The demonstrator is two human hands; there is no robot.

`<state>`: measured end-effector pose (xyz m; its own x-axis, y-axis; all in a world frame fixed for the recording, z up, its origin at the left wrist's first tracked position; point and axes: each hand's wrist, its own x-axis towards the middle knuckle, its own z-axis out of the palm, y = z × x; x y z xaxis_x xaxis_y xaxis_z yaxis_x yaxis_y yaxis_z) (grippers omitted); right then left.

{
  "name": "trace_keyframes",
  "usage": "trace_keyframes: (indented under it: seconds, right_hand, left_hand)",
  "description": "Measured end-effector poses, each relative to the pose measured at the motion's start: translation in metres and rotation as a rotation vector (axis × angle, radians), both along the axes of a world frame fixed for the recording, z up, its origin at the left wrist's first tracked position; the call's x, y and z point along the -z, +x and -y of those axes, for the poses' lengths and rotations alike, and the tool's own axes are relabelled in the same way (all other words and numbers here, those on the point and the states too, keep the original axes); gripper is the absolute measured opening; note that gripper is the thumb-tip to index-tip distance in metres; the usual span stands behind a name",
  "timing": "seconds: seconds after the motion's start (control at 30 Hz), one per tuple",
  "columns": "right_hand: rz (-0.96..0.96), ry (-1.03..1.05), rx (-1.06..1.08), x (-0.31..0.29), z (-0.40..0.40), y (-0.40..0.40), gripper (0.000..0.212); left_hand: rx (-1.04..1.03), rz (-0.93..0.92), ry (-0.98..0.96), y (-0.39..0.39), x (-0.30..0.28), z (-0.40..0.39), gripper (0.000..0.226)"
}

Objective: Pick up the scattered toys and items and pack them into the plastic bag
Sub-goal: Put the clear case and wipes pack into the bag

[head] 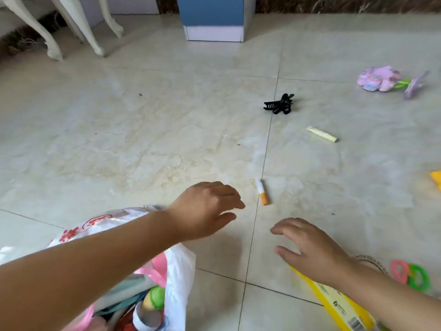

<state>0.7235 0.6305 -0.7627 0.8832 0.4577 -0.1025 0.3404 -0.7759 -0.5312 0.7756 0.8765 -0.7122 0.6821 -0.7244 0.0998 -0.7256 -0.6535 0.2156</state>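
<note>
The plastic bag (176, 266) lies at seven o'clock, stuffed with toys. Above it the left hand (207, 209) hovers, fingers loosely spread, holding nothing. At five o'clock the right hand (310, 249) is likewise relaxed and empty over a yellow packet (334, 304). A marker (262, 191) lies just beyond; farther, at one o'clock, a black hair clip (279, 104).
</note>
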Motion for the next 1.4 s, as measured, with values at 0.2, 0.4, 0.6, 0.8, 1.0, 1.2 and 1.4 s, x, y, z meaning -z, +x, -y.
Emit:
trace_keyframes:
  seconds: [0.2,0.4,0.6,0.8,1.0,1.2,1.4]
  right_hand:
    - [-0.024,0.001,0.191,0.019,0.062,-0.015,0.042]
    - [-0.036,0.052,0.337,0.023,0.109,-0.026,0.03]
    - [-0.068,0.004,0.4,0.032,0.139,-0.046,0.034]
    - [-0.081,-0.041,0.445,0.04,0.161,-0.058,0.028]
    - [-0.135,-0.013,0.488,0.044,0.166,-0.09,0.035]
    - [-0.113,-0.055,0.297,0.059,0.152,-0.13,0.038]
    - [-0.036,-0.084,0.22,0.051,0.154,-0.114,0.008]
  left_hand:
    - [-0.096,-0.231,0.302,0.043,0.06,0.089,0.045]
    - [-0.159,-0.095,0.686,0.067,0.11,0.12,0.052]
    - [-0.223,0.022,0.702,0.068,0.126,0.112,0.038]
    - [-0.321,-0.125,0.212,0.028,0.112,0.129,0.016]
    - [-0.333,-0.276,-0.022,-0.028,0.088,0.16,0.016]
    - [-0.331,-0.345,-0.115,-0.07,0.087,0.176,0.018]
    - [-0.239,-0.363,-0.125,-0.082,0.081,0.172,0.028]
